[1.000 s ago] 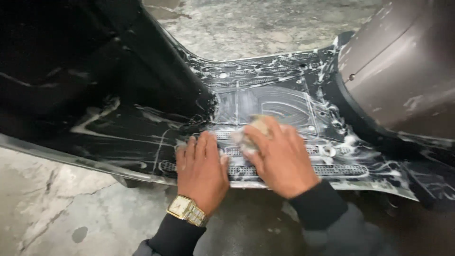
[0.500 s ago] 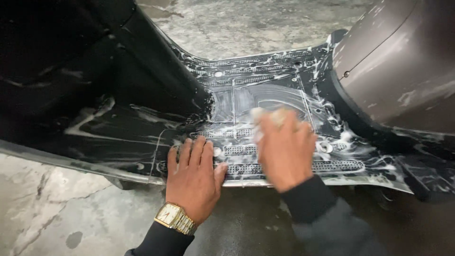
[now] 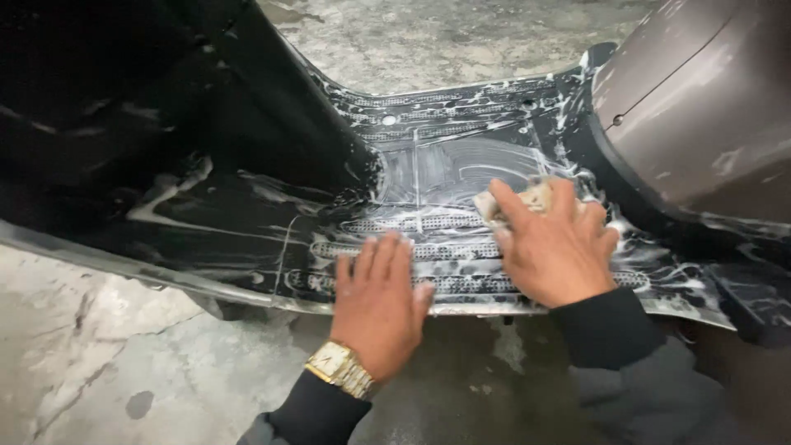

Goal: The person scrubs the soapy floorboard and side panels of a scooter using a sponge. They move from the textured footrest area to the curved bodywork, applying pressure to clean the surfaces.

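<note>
Rough grey concrete floor [image 3: 148, 346] lies under you, wet and stained, and across it sits the scooter's black footboard [image 3: 445, 177], streaked with white suds. Your right hand [image 3: 554, 247] is closed over a pale sponge [image 3: 527, 198], pressing it onto the ribbed deck beside the brown body panel [image 3: 709, 124]. Your left hand [image 3: 379, 301] holds nothing; it lies flat, fingers spread, on the near edge of the footboard, a gold wristwatch [image 3: 339, 368] just above the dark sleeve. Mind that brace: on soapy plastic the flat palm could slide off the lip. Foam could also run down to the watch, and the sponge could snag on the perforated strips.
</note>
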